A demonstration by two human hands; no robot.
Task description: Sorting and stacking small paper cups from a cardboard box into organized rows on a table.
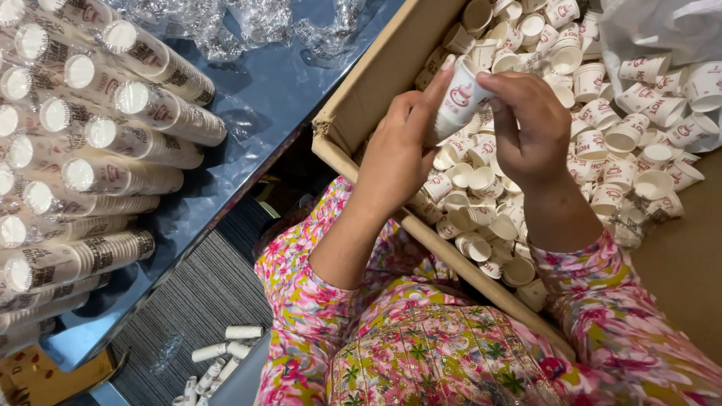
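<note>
Hands meet above the cardboard box [361,98], sharing one short stack of paper cups [460,96]. The left hand [398,146] has its grip closed round the stack's lower part, thumb stretched up its side to steady it; the right hand [526,124] pinches the upper end with curled fingers, likely keeping the cups nested in line. Loose cups [632,143] lie jumbled inside the box. On the blue counter [263,90], long cup stacks [128,143] lie piled on their sides, beside crumpled clear plastic wrap [248,22].
</note>
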